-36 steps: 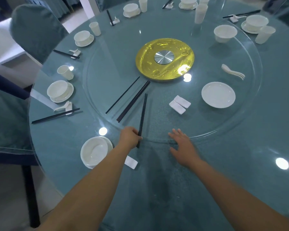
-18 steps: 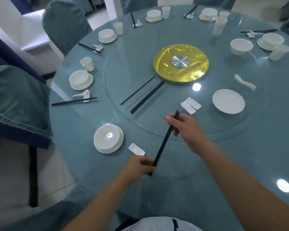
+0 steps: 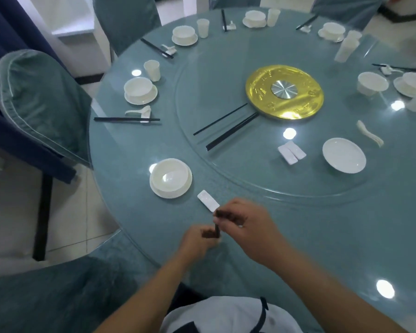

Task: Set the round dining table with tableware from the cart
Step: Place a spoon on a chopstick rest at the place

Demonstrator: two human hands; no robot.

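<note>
Both my hands hold a pair of black chopsticks (image 3: 217,230) over the near edge of the round table (image 3: 322,224). My left hand (image 3: 198,239) grips the near end and my right hand (image 3: 247,222) curls round the far end; most of the sticks is hidden by fingers. Just beyond lies a white chopstick rest (image 3: 208,200), touching my right fingertips. A white bowl on a saucer (image 3: 171,178) sits left of it. More black chopsticks (image 3: 226,127) lie on the glass turntable (image 3: 286,195).
Two white rests (image 3: 291,152), a white plate (image 3: 344,155) and stacked spoons (image 3: 370,135) lie on the turntable near the gold centre disc (image 3: 284,91). Set places with bowls, cups and chopsticks ring the far rim. Covered chairs (image 3: 41,109) stand left.
The chopsticks were lifted off the turntable edge and drawn back toward me; my right hand joined the left on them, and both hands now sit close together by the rest.
</note>
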